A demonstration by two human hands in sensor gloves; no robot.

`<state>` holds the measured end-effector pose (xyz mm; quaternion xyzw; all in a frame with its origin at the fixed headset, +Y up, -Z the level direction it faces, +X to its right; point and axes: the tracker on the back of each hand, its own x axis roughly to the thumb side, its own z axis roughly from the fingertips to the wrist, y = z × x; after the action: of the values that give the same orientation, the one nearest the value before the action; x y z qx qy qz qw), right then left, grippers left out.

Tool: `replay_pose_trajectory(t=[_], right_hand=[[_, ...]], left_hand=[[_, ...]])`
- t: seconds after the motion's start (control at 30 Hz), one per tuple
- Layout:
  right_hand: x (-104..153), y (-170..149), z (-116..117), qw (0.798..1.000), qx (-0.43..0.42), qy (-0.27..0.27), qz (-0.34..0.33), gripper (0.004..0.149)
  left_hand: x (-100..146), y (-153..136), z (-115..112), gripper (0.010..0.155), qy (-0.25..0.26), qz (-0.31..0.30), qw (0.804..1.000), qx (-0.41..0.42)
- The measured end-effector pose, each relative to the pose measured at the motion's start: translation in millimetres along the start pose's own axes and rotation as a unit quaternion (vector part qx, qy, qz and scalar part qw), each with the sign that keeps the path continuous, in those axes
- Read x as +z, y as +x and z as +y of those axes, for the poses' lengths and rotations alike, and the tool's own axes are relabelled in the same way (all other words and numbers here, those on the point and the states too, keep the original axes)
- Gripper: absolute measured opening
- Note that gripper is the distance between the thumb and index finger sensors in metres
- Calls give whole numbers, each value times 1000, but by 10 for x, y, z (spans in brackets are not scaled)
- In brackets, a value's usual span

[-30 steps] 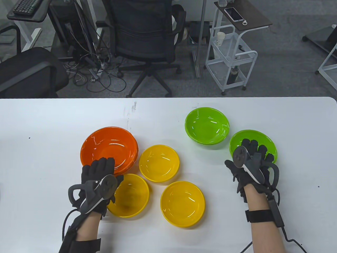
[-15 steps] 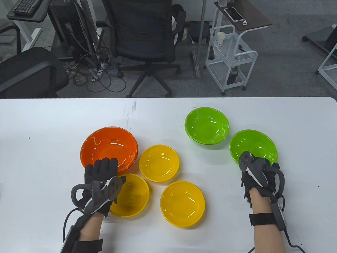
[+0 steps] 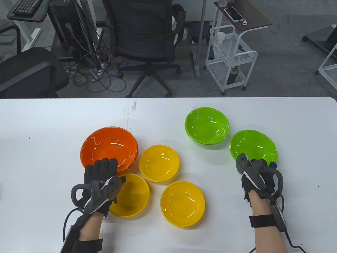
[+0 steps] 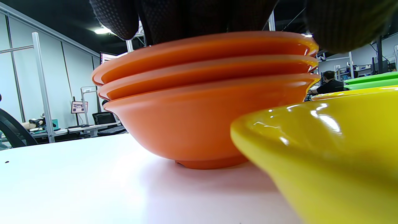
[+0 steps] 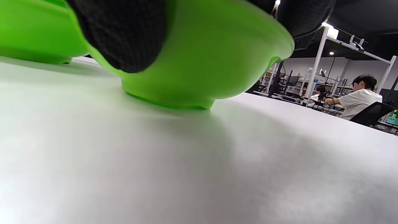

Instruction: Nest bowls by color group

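A stack of three orange bowls (image 3: 109, 149) sits left of centre; it shows side-on in the left wrist view (image 4: 202, 118). Three yellow bowls (image 3: 159, 163), (image 3: 131, 196), (image 3: 182, 203) sit singly in front of it. My left hand (image 3: 105, 168) lies with its fingers (image 4: 186, 18) on the orange stack's near rim, thumb out over the nearest yellow bowl (image 4: 326, 149). One green bowl (image 3: 206, 125) sits back right. My right hand (image 3: 259, 164) grips the near rim of the other green bowl (image 3: 252, 145), thumb (image 5: 121, 37) against its outer wall (image 5: 211, 56).
The white table (image 3: 39, 158) ends at the far edge (image 3: 168, 98), with office chairs and a cart beyond it. Bare tabletop lies at the far left and along the front right (image 3: 302, 210).
My right hand drew back from over the green bowl and curled its fingers onto the near rim. My left hand shifted slightly right and stayed on the orange stack's rim.
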<state>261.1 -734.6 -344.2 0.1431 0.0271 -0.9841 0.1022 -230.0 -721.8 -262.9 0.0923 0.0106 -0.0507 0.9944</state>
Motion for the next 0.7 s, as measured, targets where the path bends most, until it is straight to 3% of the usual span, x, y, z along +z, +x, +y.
replay_pose_trajectory(t=[0.37, 0.7], right_hand=[[21, -27, -503, 998, -22, -59, -3, 40], [-46, 172, -951, 990, -33, -132, -23, 40]], left_hand=[[0, -15, 6, 73, 1, 4, 1000, 5], [0, -20, -4, 73, 0, 4, 1000, 7]])
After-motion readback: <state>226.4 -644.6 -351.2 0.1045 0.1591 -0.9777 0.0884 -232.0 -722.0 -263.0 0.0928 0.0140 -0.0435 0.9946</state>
